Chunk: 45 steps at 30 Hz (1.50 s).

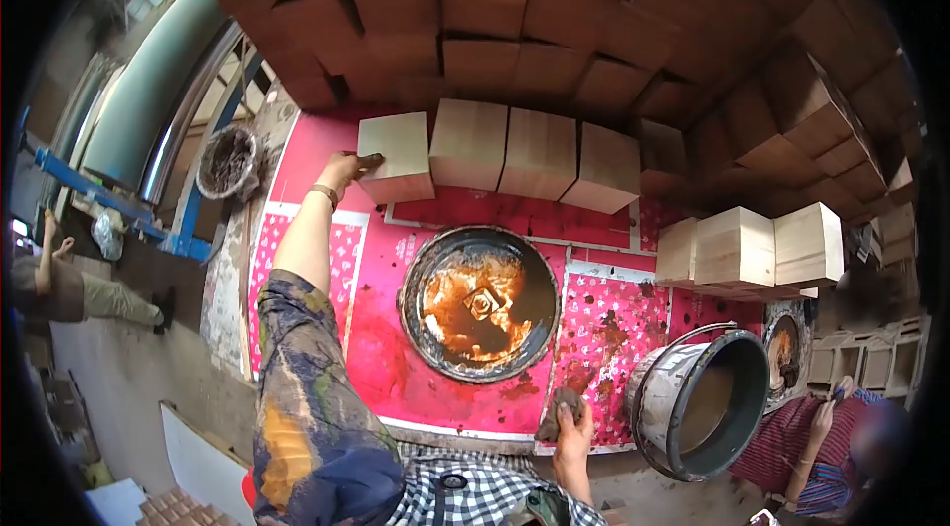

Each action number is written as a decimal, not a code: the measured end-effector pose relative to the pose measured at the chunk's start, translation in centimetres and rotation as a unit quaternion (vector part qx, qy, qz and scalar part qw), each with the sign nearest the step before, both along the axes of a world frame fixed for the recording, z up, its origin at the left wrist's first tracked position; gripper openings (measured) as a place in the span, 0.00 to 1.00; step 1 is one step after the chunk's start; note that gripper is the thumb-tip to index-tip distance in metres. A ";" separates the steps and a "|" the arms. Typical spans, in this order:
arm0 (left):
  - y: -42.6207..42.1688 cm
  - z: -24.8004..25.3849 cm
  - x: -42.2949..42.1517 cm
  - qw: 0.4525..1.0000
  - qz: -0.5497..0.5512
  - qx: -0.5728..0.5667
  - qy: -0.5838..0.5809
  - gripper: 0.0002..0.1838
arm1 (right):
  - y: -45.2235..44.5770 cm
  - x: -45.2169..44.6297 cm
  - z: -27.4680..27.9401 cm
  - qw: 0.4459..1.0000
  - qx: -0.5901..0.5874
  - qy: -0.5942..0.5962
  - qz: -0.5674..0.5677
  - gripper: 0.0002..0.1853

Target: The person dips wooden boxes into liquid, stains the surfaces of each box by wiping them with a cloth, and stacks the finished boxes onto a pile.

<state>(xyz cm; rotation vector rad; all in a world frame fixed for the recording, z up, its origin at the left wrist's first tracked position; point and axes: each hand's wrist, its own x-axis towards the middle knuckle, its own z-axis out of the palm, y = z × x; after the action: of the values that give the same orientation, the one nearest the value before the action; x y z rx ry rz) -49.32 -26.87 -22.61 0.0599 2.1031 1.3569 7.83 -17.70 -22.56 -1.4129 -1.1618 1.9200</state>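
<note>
I watch the left hand (343,170), grip unclear, against the far-left box (394,143), likely stiff, best held by opposite sides; the near right hand (574,439) clutches a brown wad (559,412).

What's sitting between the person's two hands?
In the head view, a round dark pan with brown stuff inside sits on the pink covering between the left hand and the right hand.

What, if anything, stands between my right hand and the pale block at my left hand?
The round, dark-rimmed basin lies between your right hand, which holds a brown rag, and that pale block. Nothing visible stands between your left hand and the block.
</note>
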 end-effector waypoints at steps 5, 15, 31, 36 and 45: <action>-6.1 -0.1 6.4 0.966 0.108 0.234 0.021 0.23 | 1.4 -3.4 2.7 0.995 0.034 0.048 0.081 0.16; -17.4 -4.4 24.2 0.945 0.129 0.052 0.296 0.12 | 2.5 -4.9 3.5 0.975 0.043 0.093 0.196 0.16; -16.2 2.9 25.6 0.960 0.114 0.218 0.135 0.11 | -3.1 -5.1 3.9 0.987 0.050 0.086 0.128 0.15; -11.8 4.3 27.0 0.929 0.074 0.362 -0.001 0.14 | -4.3 -5.2 4.1 0.991 0.059 0.090 0.078 0.14; -3.7 3.0 29.1 0.876 -0.005 0.425 -0.226 0.17 | -4.5 -2.5 4.6 0.992 0.091 0.082 -0.035 0.15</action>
<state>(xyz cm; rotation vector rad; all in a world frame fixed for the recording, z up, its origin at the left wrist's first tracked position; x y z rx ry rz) -20.20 -30.60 -19.58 0.1020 1.0125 1.9648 5.32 -22.17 -17.98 -1.1613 -1.1608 1.7951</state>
